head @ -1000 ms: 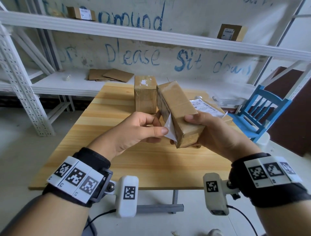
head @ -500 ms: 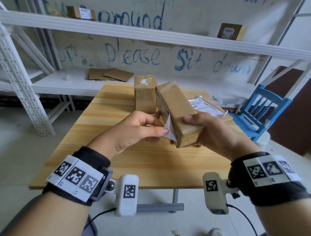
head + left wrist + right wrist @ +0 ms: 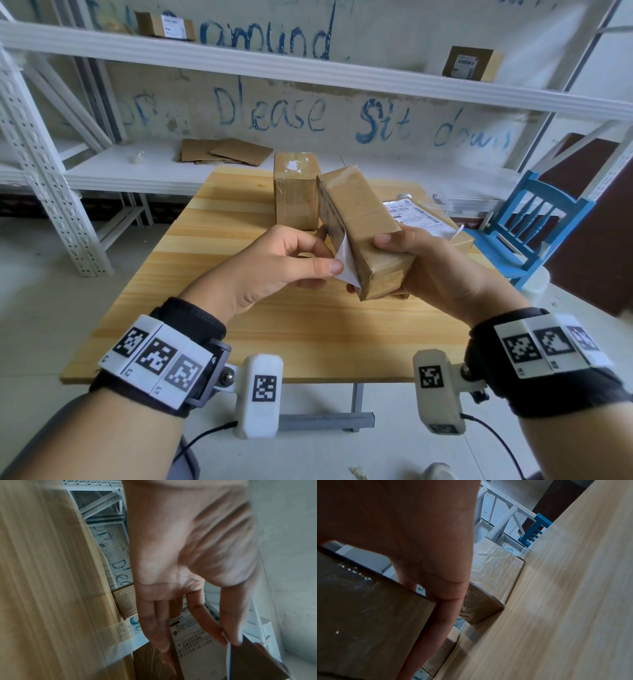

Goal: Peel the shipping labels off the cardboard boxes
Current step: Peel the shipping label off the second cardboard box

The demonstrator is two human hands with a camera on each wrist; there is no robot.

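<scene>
As hands (image 3: 274, 263) grip — label (image 3: 347, 262), box (image 3: 363, 229)

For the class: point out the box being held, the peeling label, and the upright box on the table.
held box (image 3: 363, 219), head view, top face.
peeling label (image 3: 346, 260), head view, lifted white flap.
upright box (image 3: 295, 198), head view, front face.

Near table (image 3: 205, 308) bare; upright box (image 3: 296, 192) and labelled box (image 3: 445, 236) block the far side
</scene>
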